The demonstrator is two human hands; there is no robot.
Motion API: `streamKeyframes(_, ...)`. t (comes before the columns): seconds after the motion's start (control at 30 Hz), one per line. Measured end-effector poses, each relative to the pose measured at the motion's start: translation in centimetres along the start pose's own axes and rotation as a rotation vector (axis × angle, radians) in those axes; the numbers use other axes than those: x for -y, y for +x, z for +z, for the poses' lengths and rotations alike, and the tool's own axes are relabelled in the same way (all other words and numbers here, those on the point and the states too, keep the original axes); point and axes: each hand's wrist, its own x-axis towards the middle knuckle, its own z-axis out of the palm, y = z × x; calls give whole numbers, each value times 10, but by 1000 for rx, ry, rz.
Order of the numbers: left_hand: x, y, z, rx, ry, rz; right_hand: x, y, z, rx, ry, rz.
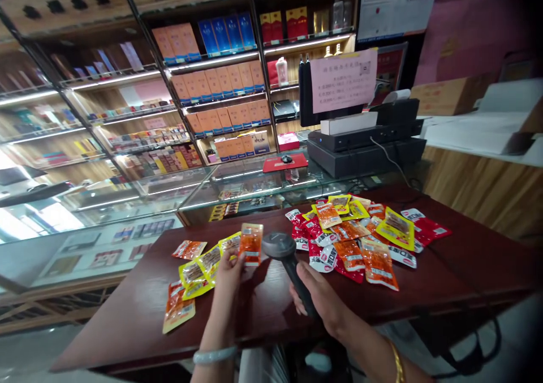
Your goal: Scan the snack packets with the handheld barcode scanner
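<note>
Between the fingers and thumb of my left hand (231, 267) is an orange snack packet (251, 244), held upright above the table. My right hand (316, 295) wraps around the handle of a black barcode scanner (282, 248), whose head is close to the packet's right side. Left of my left hand lie yellow snack packets (199, 271) and two more orange packets, one farther back and one nearer (178, 309). A mixed pile of red, orange and yellow packets (350, 239) spreads to the right of the scanner.
The dark red wooden table (127, 321) carries all the packets. Behind it is a glass display counter (237, 173) with a mouse (287, 159) on a red pad. A monitor with a pink notice (343, 80) stands over a black cash drawer (360, 154). Stocked shelves line the back wall.
</note>
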Motion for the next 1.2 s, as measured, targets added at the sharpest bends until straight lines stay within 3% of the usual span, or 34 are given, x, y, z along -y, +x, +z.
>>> streamKeyframes(0.13,-8,26,-54,-310,280,0,-3,-9,-11,-25,-8,44)
streamKeyframes(0.2,-12,35,-77,-349,416,-33,-4,-13,-18,-27,3,44)
streamKeyframes(0.27,-16,39,-91,-377,601,-62,-6,-16,-27,-39,9,37)
streamKeyframes(0.33,-20,38,-91,-469,848,-14,-6,-19,-36,-68,14,28)
streamKeyframes(0.4,-22,32,-77,-552,1049,94,-6,-20,-44,-100,25,27)
streamKeyframes(0.47,-25,24,-46,-498,1117,189,-6,-22,-51,-126,38,23)
streamKeyframes(0.63,-26,2,66,48,1050,330,-7,-25,-63,-156,83,-14)
streamKeyframes(0.73,-26,-11,123,192,1150,333,-5,-28,-67,-188,96,-29)
streamKeyframes(0.8,-27,-17,147,227,1216,297,-2,-30,-71,-207,88,-39)
streamKeyframes(0.87,-29,-19,162,224,1252,258,2,-33,-75,-222,82,-46)
streamKeyframes(0.97,-30,-16,169,217,1207,200,9,-36,-81,-261,83,-62)
streamKeyframes(1.1,-22,-7,158,226,933,98,16,-37,-83,-280,84,-84)
streamKeyframes(1.2,-10,-1,140,158,734,125,18,-34,-78,-250,78,-89)
